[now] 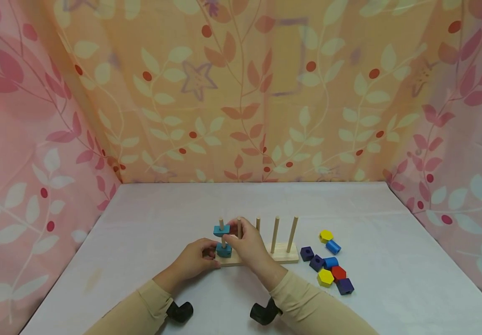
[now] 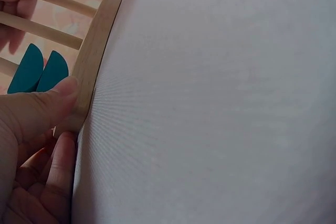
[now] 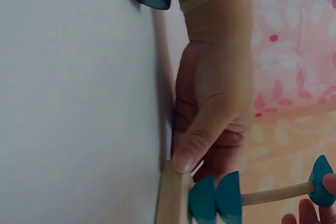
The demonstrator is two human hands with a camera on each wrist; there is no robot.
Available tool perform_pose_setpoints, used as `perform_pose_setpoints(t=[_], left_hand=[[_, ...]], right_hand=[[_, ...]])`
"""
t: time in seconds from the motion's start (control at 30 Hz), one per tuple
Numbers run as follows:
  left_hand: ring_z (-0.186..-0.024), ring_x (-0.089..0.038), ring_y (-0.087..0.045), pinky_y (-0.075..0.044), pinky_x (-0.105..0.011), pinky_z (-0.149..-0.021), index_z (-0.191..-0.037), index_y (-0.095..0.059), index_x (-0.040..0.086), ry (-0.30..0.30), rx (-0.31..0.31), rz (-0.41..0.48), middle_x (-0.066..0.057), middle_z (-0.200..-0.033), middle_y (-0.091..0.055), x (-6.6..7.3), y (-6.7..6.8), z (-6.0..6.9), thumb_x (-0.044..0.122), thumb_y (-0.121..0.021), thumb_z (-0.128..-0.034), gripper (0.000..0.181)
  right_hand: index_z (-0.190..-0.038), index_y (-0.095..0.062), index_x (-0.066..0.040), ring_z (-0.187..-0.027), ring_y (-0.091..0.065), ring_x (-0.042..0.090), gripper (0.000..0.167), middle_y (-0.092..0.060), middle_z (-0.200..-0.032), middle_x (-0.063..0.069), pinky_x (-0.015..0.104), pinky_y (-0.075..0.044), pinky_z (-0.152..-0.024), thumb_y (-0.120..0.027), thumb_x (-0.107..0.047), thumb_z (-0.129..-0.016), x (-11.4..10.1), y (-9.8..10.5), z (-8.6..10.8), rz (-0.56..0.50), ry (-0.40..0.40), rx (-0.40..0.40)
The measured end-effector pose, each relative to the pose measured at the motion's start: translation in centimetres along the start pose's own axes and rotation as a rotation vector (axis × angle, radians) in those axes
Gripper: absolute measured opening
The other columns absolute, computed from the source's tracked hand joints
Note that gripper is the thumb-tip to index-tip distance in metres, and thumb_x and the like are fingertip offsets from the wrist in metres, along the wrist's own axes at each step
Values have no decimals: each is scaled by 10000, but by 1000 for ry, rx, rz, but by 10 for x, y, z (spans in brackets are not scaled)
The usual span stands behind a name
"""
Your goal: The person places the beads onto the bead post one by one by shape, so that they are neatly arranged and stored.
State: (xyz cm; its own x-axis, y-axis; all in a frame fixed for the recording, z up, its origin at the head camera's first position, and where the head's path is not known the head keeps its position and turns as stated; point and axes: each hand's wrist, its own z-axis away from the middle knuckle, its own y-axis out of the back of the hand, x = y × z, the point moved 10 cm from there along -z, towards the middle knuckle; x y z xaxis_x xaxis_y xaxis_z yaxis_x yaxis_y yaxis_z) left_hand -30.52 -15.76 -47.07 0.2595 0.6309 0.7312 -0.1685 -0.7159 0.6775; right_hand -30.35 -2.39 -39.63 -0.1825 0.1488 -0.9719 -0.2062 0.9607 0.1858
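Observation:
A wooden peg board (image 1: 286,251) with several upright pegs stands on the table. My left hand (image 1: 196,258) grips the left end of its base, thumb on top, as the left wrist view shows. Two teal half-round blocks (image 3: 228,198) sit stacked at the bottom of the leftmost peg. Around the top of that same peg is a third teal half-round block (image 1: 221,230), pinched by my right hand (image 1: 247,243). In the right wrist view, bare peg (image 3: 275,193) shows between this block and the lower two. Part of the right hand's fingers lies outside that view.
Right of the board lie loose blocks: yellow hexagons (image 1: 326,278), blue cylinders (image 1: 333,247), purple blocks (image 1: 345,286) and a red hexagon (image 1: 339,273). A white cloth (image 1: 161,209) covers the table. Patterned curtains (image 1: 241,93) enclose its back and sides.

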Motion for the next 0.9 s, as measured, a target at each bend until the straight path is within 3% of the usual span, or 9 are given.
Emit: perform_pose_setpoints(t=[0.27, 0.5, 0.9], left_hand=[[-816, -108, -538, -462, -209, -696, -1082, -610, 85, -6, -3, 30, 44, -860, -556, -1, -1, 1, 217, -797, -695, 450], [-813, -110, -539, -464, -209, -692, -1061, -621, 93, -8, 3, 44, 40, -856, -551, 1, 0, 2, 192, -803, -685, 429], [-797, -101, -546, -455, -215, -693, -1051, -625, 136, -34, 7, 44, 53, -836, -553, -3, -2, -1, 218, -802, -689, 412]], right_hand=[[-979, -578, -83, -1087, -503, 281, 210, -588, -1076, 84, 494, -359, -919, -688, -104, -802, 18, -1, 3, 117, -43, -1], [-972, -577, -63, -1037, -524, 280, 195, -584, -1042, 111, 466, -404, -885, -675, -61, -803, 24, -4, 5, 169, -30, -15], [-1028, -543, -14, -932, -575, 223, 226, -589, -1010, 141, 377, -465, -817, -643, -46, -828, 39, -9, 7, 161, -59, -56]])
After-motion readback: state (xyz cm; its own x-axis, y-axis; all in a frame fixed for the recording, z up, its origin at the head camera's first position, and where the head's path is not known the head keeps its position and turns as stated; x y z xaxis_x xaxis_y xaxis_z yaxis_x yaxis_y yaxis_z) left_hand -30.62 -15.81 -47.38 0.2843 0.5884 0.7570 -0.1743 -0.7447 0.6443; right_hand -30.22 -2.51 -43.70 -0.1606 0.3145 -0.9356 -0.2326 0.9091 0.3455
